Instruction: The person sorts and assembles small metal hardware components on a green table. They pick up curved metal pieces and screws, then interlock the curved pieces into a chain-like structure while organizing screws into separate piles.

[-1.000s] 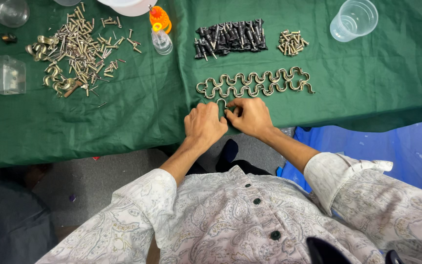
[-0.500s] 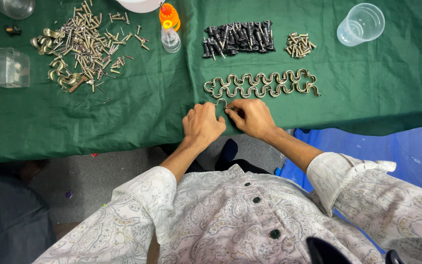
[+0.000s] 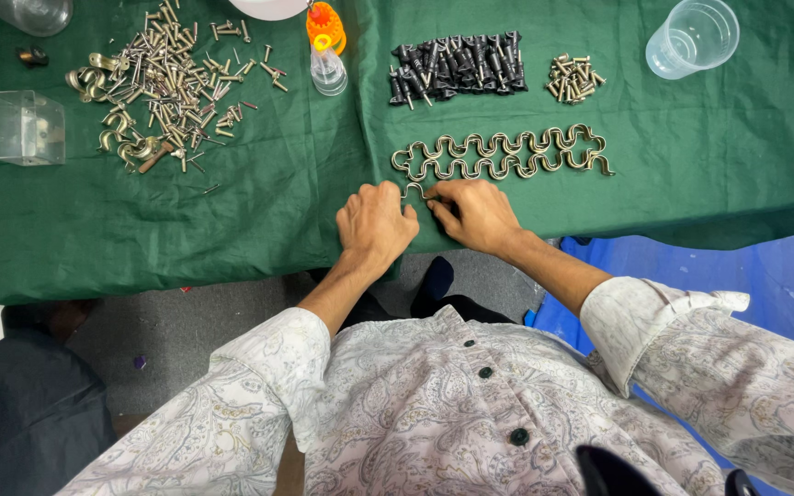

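A dark green cloth (image 3: 232, 230) covers the tabletop and hangs, wrinkled, over its near edge; below it lie a grey floor (image 3: 186, 331) and a blue sheet (image 3: 691, 266) at the right.

The left hand (image 3: 374, 225) and right hand (image 3: 475, 213) meet at the cloth's near edge, fingers curled and pinching one small bent metal clip (image 3: 415, 191) between them.

Just beyond the hands, more such clips lie in two interlocked rows (image 3: 503, 153), too tangled to count. Behind those sit one pile of black screws (image 3: 457, 66) and one smaller pile of brass screws (image 3: 573, 77). One clear plastic cup (image 3: 691, 37) stands at the far right. One small bottle with an orange cap (image 3: 326, 41) stands mid-table. At the left sprawls one loose heap of silver screws and hooks (image 3: 163, 87), beside one clear plastic box (image 3: 25, 127).
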